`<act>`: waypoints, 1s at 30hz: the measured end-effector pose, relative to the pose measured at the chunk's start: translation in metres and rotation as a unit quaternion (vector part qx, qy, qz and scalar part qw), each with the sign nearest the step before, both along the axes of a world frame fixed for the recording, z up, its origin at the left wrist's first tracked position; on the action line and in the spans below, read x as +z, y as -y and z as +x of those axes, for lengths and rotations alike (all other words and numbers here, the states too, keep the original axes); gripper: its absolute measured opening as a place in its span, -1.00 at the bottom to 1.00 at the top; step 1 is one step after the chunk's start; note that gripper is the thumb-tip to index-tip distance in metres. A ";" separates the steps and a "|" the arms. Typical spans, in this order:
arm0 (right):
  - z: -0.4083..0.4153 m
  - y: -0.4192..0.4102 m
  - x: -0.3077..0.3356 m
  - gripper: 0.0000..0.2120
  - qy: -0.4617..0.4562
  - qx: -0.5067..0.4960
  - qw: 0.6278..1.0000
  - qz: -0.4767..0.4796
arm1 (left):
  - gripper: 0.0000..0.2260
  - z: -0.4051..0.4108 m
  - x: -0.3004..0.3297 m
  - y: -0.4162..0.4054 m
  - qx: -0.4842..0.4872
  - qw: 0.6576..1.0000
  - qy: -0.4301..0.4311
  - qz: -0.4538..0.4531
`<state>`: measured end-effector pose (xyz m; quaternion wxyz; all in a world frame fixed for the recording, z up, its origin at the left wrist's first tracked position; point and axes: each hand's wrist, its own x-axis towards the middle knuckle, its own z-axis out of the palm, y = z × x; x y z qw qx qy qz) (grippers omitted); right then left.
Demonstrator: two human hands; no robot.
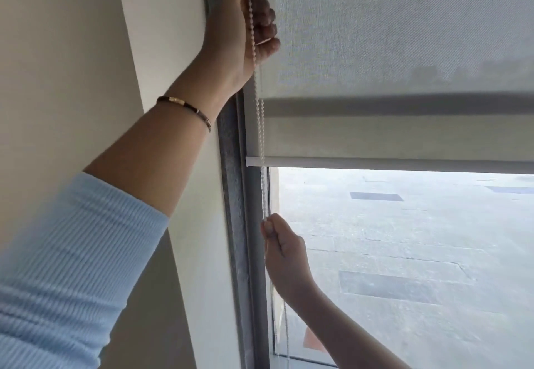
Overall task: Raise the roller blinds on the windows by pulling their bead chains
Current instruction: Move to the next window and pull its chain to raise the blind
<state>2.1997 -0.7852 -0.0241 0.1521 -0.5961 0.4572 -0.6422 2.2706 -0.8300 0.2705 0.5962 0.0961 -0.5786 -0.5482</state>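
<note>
A grey roller blind [404,36] covers the upper part of the window, and its bottom bar [375,162] hangs about halfway down the view. A white bead chain [261,126] runs down the blind's left edge. My left hand [248,27] is raised high near the frame's top, its fingers closed around the chain. Lower down, my right hand [281,247] pinches the same chain below the bottom bar, in front of the glass.
A dark grey window frame [237,224] stands just left of the chain, with a cream wall [72,65] beside it. Through the bare glass [419,253] I see a pale building outside. My left forearm has a light blue sleeve [66,267] and a bracelet.
</note>
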 end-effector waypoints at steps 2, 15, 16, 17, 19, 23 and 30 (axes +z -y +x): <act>-0.001 -0.002 -0.009 -0.53 -0.013 -0.006 1.000 0.010 | -0.52 -0.003 0.006 -0.003 -0.024 0.999 -0.026 0.027; -0.013 -0.041 -0.047 -0.83 -0.136 -0.042 0.979 0.149 | -0.52 -0.025 -0.069 -0.021 -0.017 0.998 -0.036 0.051; -0.014 -0.043 -0.048 -0.84 -0.143 -0.039 0.977 0.154 | -0.52 -0.025 -0.075 -0.021 -0.016 0.998 -0.034 0.051; -0.015 -0.044 -0.050 -0.85 -0.149 -0.038 0.974 0.164 | -0.52 -0.025 -0.080 -0.022 -0.016 0.998 -0.031 0.049; -0.016 -0.048 -0.052 -0.85 -0.158 -0.043 0.971 0.176 | -0.52 -0.025 -0.089 -0.023 -0.019 0.998 -0.029 0.043; -0.018 -0.047 -0.064 -0.82 -0.169 -0.050 0.964 0.199 | -0.51 -0.025 -0.103 -0.028 -0.018 0.998 -0.031 0.046; -0.022 -0.044 -0.085 -0.78 -0.174 -0.017 0.958 0.229 | -0.52 -0.023 -0.128 -0.036 -0.024 0.998 -0.021 0.055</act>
